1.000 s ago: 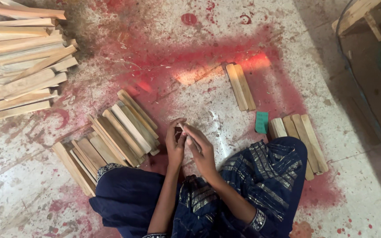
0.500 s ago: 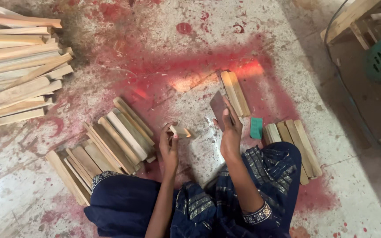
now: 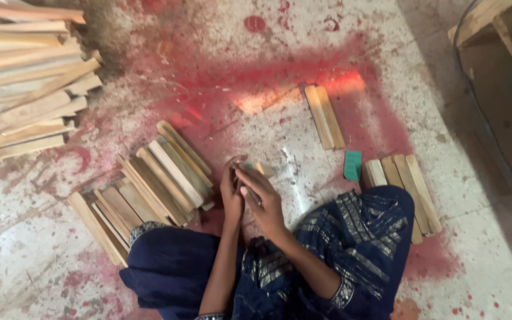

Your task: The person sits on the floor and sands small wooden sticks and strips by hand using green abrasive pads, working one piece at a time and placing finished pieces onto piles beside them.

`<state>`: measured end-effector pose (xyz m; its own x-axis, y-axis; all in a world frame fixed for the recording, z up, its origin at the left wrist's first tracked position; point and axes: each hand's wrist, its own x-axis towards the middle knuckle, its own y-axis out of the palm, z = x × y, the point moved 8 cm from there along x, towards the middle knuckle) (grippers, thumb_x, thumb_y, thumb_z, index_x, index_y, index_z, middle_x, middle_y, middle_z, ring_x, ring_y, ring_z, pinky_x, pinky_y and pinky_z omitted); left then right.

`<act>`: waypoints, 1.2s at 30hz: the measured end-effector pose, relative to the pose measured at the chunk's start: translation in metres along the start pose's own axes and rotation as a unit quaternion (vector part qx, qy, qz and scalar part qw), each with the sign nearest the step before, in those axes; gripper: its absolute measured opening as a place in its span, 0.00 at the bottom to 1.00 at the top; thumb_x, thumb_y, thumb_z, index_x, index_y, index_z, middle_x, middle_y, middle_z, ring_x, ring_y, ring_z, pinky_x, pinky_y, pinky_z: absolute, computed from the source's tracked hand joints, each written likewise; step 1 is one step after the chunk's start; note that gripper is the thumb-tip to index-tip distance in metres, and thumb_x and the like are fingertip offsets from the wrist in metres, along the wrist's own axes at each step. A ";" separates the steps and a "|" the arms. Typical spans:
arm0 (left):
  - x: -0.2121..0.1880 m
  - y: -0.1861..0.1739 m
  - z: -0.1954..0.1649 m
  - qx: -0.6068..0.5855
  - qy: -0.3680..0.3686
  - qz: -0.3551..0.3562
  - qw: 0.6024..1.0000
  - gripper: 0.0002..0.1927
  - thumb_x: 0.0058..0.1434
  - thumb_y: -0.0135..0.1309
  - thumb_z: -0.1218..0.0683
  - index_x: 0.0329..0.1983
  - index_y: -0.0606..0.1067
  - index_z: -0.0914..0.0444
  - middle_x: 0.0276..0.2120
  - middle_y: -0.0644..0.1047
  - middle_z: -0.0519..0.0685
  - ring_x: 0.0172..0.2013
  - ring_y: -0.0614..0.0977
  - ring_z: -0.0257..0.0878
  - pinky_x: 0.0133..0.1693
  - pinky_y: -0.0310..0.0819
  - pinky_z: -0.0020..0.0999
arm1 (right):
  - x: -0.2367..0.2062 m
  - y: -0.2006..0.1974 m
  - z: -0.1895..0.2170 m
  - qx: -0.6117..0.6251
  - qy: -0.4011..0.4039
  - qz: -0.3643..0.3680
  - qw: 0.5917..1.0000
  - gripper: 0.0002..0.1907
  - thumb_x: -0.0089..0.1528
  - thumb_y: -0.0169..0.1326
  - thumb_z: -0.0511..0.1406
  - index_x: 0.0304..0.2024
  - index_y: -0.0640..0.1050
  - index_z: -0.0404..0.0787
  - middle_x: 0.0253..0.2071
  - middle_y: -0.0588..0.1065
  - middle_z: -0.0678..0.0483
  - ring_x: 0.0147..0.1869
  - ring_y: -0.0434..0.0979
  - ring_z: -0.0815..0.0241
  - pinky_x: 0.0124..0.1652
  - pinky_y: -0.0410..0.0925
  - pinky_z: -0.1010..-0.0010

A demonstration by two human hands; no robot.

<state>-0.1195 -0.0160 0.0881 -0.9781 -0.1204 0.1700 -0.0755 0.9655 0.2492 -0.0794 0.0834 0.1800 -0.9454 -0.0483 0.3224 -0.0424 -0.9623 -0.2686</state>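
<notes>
Red-stained floor; hands hide small piece.

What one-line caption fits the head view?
Seated on a red-stained floor, both hands work a small wooden piece between wooden slat piles.

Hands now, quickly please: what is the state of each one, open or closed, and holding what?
Left hand: closed on a small wooden piece.
Right hand: fingers curled against the same piece; a firm grip cannot be told.
</notes>
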 end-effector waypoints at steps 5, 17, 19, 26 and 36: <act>-0.002 -0.001 0.003 0.009 -0.022 0.002 1.000 0.20 0.67 0.47 0.59 0.62 0.71 0.66 0.57 0.77 0.53 0.54 0.79 0.43 0.54 0.73 0.36 | -0.006 -0.001 -0.005 0.013 0.019 0.008 1.000 0.21 0.70 0.51 0.33 0.66 0.74 0.40 0.69 0.71 0.46 0.76 0.67 0.50 0.69 0.63 0.61; -0.006 -0.004 0.017 -0.001 -0.033 -0.020 0.999 0.22 0.69 0.52 0.58 0.66 0.71 0.66 0.56 0.77 0.55 0.52 0.79 0.42 0.54 0.73 0.36 | -0.012 -0.003 -0.025 0.054 0.024 0.018 0.998 0.21 0.71 0.51 0.37 0.66 0.74 0.39 0.70 0.70 0.44 0.75 0.67 0.49 0.69 0.62 0.60; -0.006 -0.002 0.014 -0.015 -0.024 -0.013 1.000 0.22 0.69 0.51 0.58 0.66 0.70 0.66 0.60 0.76 0.55 0.56 0.78 0.42 0.58 0.71 0.36 | -0.013 -0.004 -0.029 0.066 0.043 0.014 0.997 0.22 0.70 0.49 0.38 0.66 0.73 0.40 0.70 0.69 0.45 0.75 0.68 0.50 0.70 0.63 0.61; -0.004 0.000 0.005 -0.006 -0.006 -0.004 1.000 0.21 0.70 0.53 0.56 0.65 0.71 0.66 0.61 0.76 0.54 0.58 0.77 0.42 0.60 0.70 0.36 | -0.015 -0.004 -0.043 0.051 0.037 0.007 0.998 0.20 0.71 0.50 0.38 0.65 0.75 0.42 0.68 0.73 0.44 0.73 0.71 0.48 0.69 0.65 0.57; -0.001 0.001 0.006 0.004 -0.015 -0.002 1.000 0.22 0.69 0.53 0.60 0.66 0.71 0.66 0.62 0.75 0.54 0.59 0.76 0.43 0.60 0.71 0.40 | -0.017 -0.010 -0.047 0.078 0.054 -0.002 0.995 0.20 0.70 0.50 0.36 0.65 0.74 0.41 0.67 0.73 0.47 0.72 0.71 0.52 0.68 0.64 0.61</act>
<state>-0.1198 -0.0136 0.0827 -0.9832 -0.1171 0.1398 -0.0807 0.9668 0.2423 -0.0783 0.1067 0.1349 -0.9750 -0.0230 0.2208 -0.0039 -0.9927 -0.1205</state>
